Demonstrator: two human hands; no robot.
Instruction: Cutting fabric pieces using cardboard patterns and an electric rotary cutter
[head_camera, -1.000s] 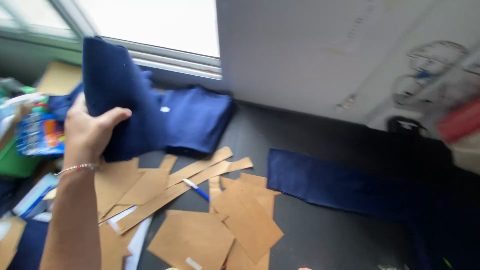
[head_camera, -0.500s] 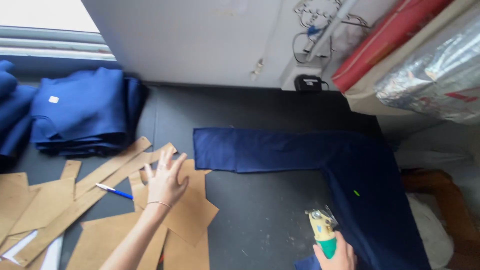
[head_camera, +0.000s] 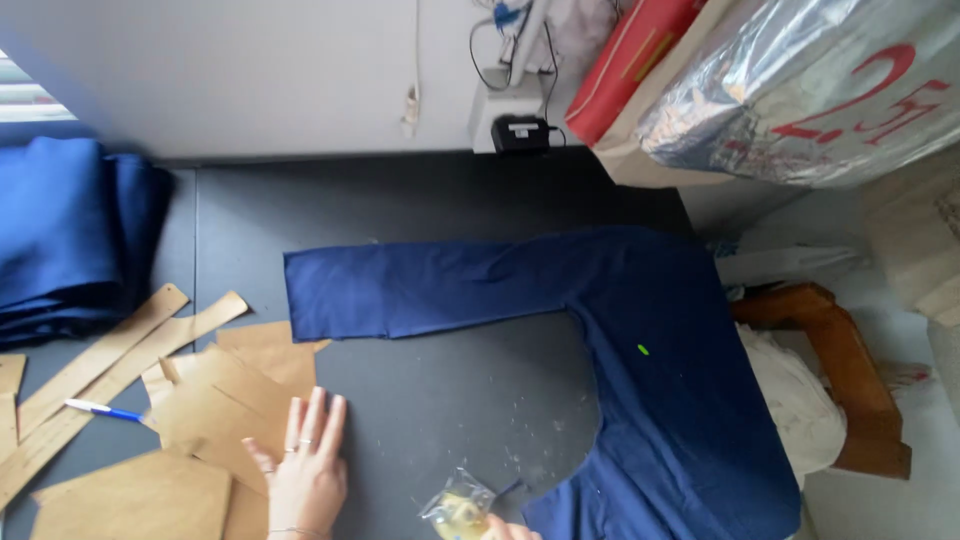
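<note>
Currently laying out | left hand (head_camera: 305, 475) flat, fingers spread, on brown paper patterns (head_camera: 235, 400) | right hand (head_camera: 505, 528) barely visible, grip unclear, by plastic-wrapped tool (head_camera: 458, 510) | navy cloth (head_camera: 600, 330) spread on dark surface (head_camera: 440, 410) | next likely needs careful pattern alignment.

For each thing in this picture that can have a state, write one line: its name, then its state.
Left hand: open, flat on the brown paper patterns.
Right hand: mostly out of frame, holding a yellowish tool.
Blue fabric piece: spread flat on the dark table.
Blue fabric stack: folded, piled at the left.
Pen: lying on the patterns.
Black adapter: cable attached.
</note>
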